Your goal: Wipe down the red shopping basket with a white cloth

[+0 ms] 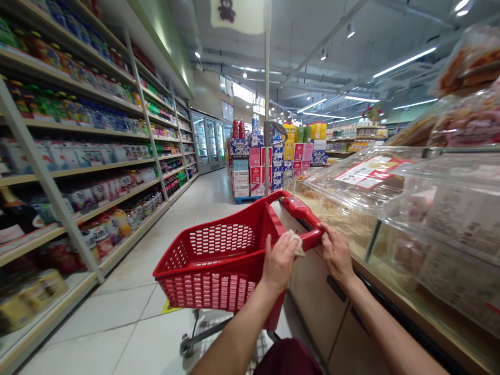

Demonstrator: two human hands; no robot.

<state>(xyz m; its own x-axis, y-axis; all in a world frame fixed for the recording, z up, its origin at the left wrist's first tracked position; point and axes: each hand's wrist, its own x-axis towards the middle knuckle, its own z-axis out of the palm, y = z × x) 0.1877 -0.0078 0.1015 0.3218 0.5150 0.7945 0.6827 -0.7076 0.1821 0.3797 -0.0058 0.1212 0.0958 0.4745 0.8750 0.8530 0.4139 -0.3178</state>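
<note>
A red plastic shopping cart [234,259] with perforated basket walls stands in front of me, and its basket looks bare inside. My left hand [278,263] rests at the cart's near edge, with its fingers closed on a crumpled pale cloth [298,246] pressed against the handle side. At the near end of the red handle [299,209], my right hand [336,254] has its fingers wrapped round the bar. The palm sides of both hands are hidden.
Shelves [97,208] of bottles and packages line the left. Close on the right is a display counter [312,297] with clear plastic food boxes [363,182]. Stacked cartons [255,169] stand ahead on a blue pallet [248,199], and glass-door fridges [211,138] stand beyond.
</note>
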